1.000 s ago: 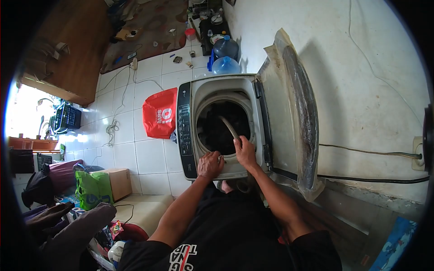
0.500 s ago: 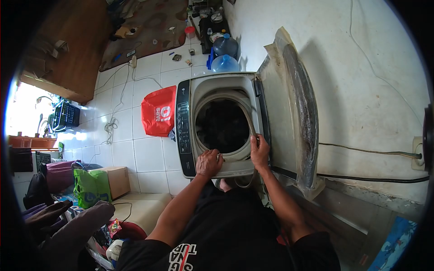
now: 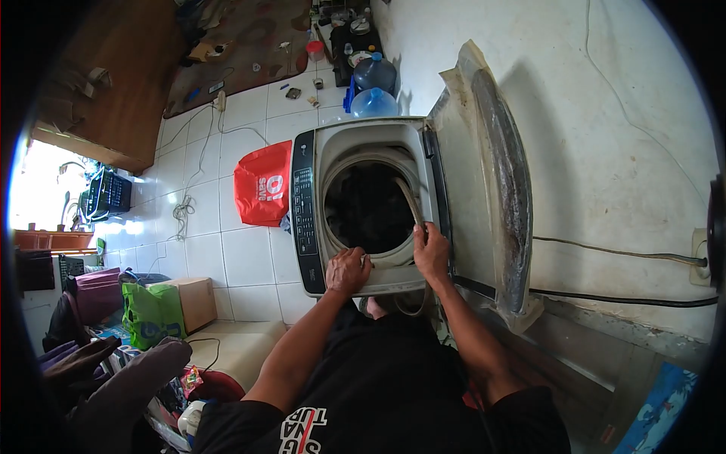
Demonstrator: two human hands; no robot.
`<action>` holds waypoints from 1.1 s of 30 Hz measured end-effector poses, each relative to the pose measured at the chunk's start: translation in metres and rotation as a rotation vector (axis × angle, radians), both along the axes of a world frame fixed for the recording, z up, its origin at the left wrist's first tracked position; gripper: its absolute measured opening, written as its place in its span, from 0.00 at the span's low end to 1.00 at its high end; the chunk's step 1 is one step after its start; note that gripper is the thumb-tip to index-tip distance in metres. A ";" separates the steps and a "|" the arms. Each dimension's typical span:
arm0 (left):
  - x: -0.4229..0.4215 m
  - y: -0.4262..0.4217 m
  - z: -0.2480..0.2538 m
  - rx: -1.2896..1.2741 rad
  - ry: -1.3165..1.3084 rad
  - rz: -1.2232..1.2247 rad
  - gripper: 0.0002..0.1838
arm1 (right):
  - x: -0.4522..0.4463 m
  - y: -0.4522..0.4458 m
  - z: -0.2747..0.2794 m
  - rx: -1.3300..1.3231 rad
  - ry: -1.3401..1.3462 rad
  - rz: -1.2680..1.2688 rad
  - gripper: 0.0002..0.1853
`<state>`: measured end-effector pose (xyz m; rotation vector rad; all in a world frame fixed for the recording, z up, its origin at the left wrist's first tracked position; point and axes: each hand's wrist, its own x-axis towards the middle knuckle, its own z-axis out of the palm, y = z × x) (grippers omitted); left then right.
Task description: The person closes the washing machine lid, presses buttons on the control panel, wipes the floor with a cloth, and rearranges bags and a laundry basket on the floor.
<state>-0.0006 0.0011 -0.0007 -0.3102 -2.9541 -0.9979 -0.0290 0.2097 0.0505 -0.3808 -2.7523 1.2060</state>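
A top-loading washing machine stands in front of me with its lid raised against the wall. Its round drum looks dark inside, and the contents are hard to make out. My right hand is closed around a pale flexible hose at the tub's right rim. One end of that hose reaches over the drum opening, and the rest hangs down the machine's near side. At the near left rim, my left hand is closed, its fingers curled; what they grip is hidden.
A red bag lies on the tiled floor left of the machine. Large blue water bottles stand beyond it. A green bag and cardboard box sit to the left. Cables run along the right wall.
The hose has shifted from along the tub's right rim to over the drum opening. My right hand keeps its hold, and my left hand stays at the near rim.
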 end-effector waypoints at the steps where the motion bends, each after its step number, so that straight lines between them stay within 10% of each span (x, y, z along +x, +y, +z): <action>1: 0.000 0.000 0.001 -0.004 -0.001 -0.002 0.09 | 0.001 0.000 0.003 0.054 -0.013 0.010 0.16; 27: 0.001 0.007 0.014 -0.142 -0.071 -0.007 0.13 | 0.028 -0.017 0.005 -0.050 -0.114 0.358 0.16; 30: -0.006 0.013 -0.007 -0.008 -0.289 0.074 0.16 | 0.017 -0.020 0.012 -0.010 -0.090 0.296 0.17; 33: -0.006 0.033 -0.016 0.654 -0.598 0.033 0.21 | 0.007 -0.017 0.014 0.038 -0.105 0.219 0.17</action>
